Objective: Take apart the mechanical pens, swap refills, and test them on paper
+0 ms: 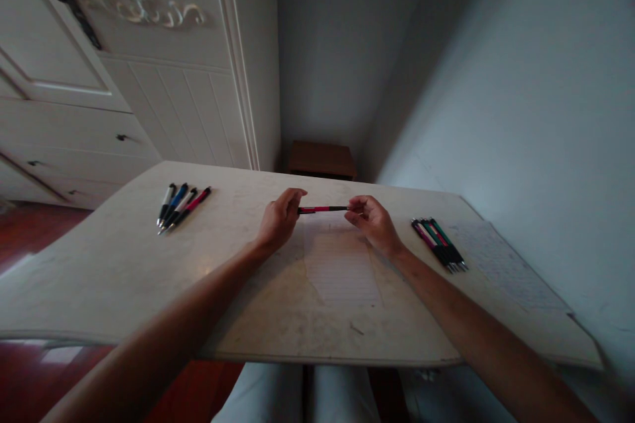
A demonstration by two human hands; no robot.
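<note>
We're holding a slim red-and-black plastic pen [327, 209] — right hand [373, 221] pinching one end, left hand [280, 219] seemingly clamped on the other. Midway, we'd judge — this one's unfinished, four multicoloured plastic pens [184, 206] left of our fingers, a dark-gripped pen row [439, 244] right.

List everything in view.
Smooth table: one, whitish, centre.
Slim pen: one, red and black, picture centre.
Fanned pens: four, white, blue, red, black, table's left.
Aligned pens: at least four, multicoloured, table's right.
Lined paper: one, whitish, table's middle.
Marked sheet: one, pale, table's right.
Ornamented panelled cabinet: one, white, left.
Boxy furniture: one, brown, behind table.
Plain walls: two, grey, back, right.
Glossy floor: one, reddish, below.
Trousers: one pair, pale, bottom.
Left hand, right hand: two, bare, gripping pen.
</note>
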